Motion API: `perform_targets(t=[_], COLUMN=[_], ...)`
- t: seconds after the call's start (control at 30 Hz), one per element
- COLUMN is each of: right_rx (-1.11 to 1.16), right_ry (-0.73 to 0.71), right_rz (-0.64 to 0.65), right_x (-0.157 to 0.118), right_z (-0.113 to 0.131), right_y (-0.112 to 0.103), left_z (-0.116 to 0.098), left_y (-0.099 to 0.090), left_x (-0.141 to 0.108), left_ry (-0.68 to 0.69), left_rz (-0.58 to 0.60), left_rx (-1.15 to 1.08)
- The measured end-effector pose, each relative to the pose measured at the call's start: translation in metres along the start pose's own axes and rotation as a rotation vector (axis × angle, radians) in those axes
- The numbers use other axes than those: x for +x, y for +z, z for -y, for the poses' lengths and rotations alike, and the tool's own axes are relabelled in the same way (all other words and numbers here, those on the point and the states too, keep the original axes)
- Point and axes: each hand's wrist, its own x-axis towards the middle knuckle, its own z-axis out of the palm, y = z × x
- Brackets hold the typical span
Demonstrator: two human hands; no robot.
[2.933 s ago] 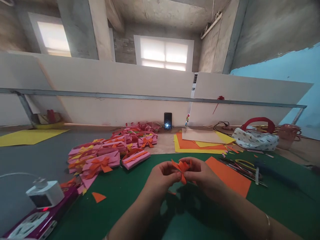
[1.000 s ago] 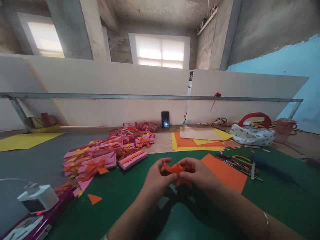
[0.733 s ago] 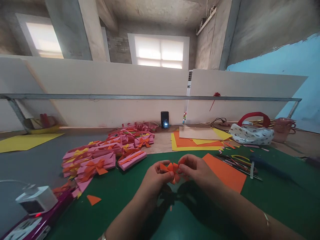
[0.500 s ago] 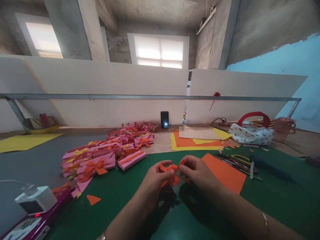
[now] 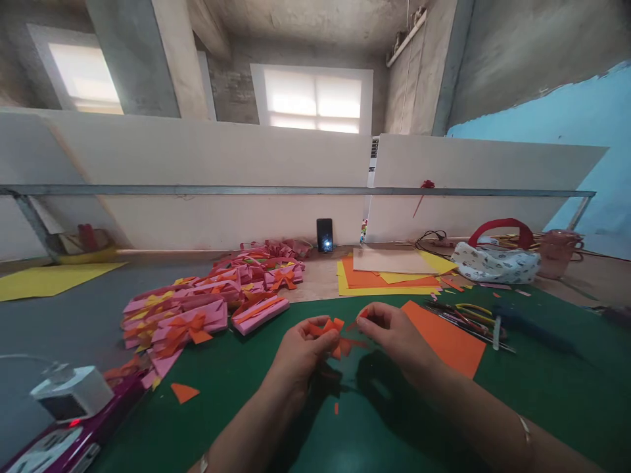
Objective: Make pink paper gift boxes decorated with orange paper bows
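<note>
Between the thumb and fingers of my left hand (image 5: 306,348) is an orange paper bow (image 5: 337,328), held above the green mat (image 5: 276,420). My right hand (image 5: 389,328) is closed in a pinch just to the right of the bow. An orange strip end shows at its fingertips; whether it is joined to the bow I cannot tell. A small orange scrap (image 5: 336,408) lies on the mat below my hands. Under my right forearm and beside it lies an orange paper sheet (image 5: 451,338).
Left stands a pile of pink paper packets with bows (image 5: 197,309), near a white charger (image 5: 73,394) on a purple power strip. Scissors and tools (image 5: 473,318) lie right. Behind are stacked coloured sheets (image 5: 345,282), a phone (image 5: 324,235), a cloth bag (image 5: 495,263) and a pink jug (image 5: 559,253).
My hands have drawn slightly apart, the left shifting left with the bow, the right a little to the right. The small orange scrap on the mat now shows more clearly.
</note>
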Motion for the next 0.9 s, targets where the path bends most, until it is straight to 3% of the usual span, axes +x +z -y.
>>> perform_targets(t=[0.2, 0.57, 0.7, 0.9], right_rx=[-0.103, -0.299, -0.276, 0.076], right_ry=[0.002, -0.097, -0.109, -0.070], right_rz=[0.119, 0.086, -0.021, -0.269], right_x=[-0.002, 0.000, 0.001, 0.005], right_z=[0.002, -0.001, 0.003, 0.006], right_y=[0.002, 0.002, -0.002, -0.014], left_z=[0.000, 0.005, 0.003, -0.002], left_y=[0.000, 0.000, -0.001, -0.003], left_x=[0.001, 0.003, 0.002, 0.003], left_ry=[0.011, 0.092, 0.100, 0.036], left_rz=[-0.002, -0.011, -0.020, -0.024], left_rx=[-0.034, 0.098, 0.120, 0.070])
